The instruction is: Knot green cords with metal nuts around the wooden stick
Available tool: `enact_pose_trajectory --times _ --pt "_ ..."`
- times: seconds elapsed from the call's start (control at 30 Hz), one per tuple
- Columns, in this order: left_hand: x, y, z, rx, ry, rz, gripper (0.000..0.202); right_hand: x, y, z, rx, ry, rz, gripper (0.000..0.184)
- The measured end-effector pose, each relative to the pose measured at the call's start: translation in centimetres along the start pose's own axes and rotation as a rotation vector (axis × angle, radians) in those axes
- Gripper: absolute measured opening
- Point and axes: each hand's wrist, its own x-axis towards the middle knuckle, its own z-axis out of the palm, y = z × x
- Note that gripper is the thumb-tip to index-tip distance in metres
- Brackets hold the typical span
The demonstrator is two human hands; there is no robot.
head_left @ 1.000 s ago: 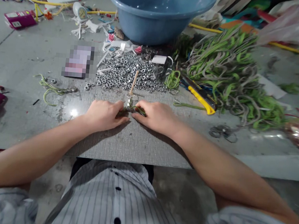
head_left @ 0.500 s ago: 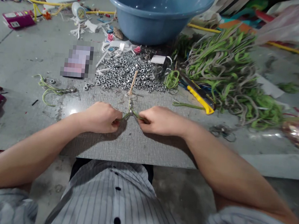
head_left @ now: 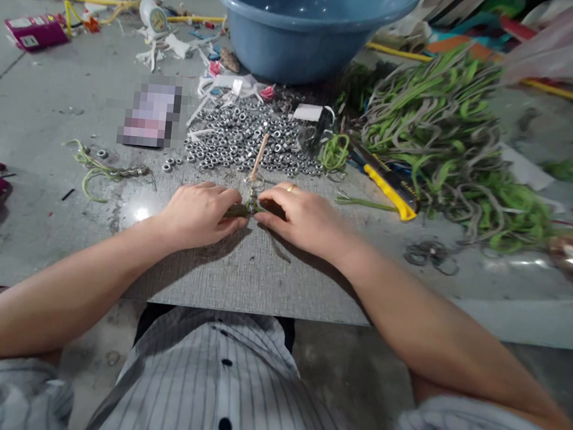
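A short braid of green cord (head_left: 239, 210) with small metal nuts (head_left: 252, 200) on it lies on the table in front of me, fastened by a ring near a thin wooden stick (head_left: 260, 156). My left hand (head_left: 204, 213) pinches the cord from the left, thumb and fingers together. From the right, my right hand (head_left: 307, 218), with a ring on one finger, curls thumb and forefinger about the cord right beside the nuts. The fingertips of both hands nearly meet there and partly hide the braid. A loose cord end shows below my right hand.
Behind the hands lies a heap of metal nuts (head_left: 238, 130), with a blue basin (head_left: 291, 48) beyond. To the right are a yellow cutter knife (head_left: 391, 192) and a pile of green and grey cords (head_left: 436, 114). A phone (head_left: 147, 119) and a finished-looking cord piece (head_left: 102, 171) lie left.
Both hands have moved inward from pulling the cord ends apart to the nuts. The fists have loosened, the right fingers more spread, and a cord end now shows beneath the right hand.
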Motion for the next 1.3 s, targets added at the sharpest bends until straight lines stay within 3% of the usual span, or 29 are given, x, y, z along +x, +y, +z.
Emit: enact_pose_trajectory --times 0.4,0.7,1.1,1.2,1.3 --pt "0.7 0.4 0.9 0.022 -0.007 0.035 0.026 0.2 -0.6 0.0 -0.034 -0.069 -0.006 0.023" --pt "0.4 1.3 -0.5 0.068 -0.217 -0.103 0.027 -0.1 -0.8 -0.6 -0.082 -0.162 0.026 0.024" --pt "0.3 1.6 0.4 0.042 -0.116 -0.195 0.043 0.1 -1.3 -0.5 -0.086 -0.121 0.184 0.029" --pt "0.2 1.7 0.4 0.029 -0.131 -0.171 0.05 0.0 -1.3 -0.3 -0.057 -0.116 0.193 0.026" --pt "0.3 1.8 0.3 0.057 -0.154 -0.164 0.044 0.1 -1.3 -0.3 -0.062 -0.125 0.194 0.025"
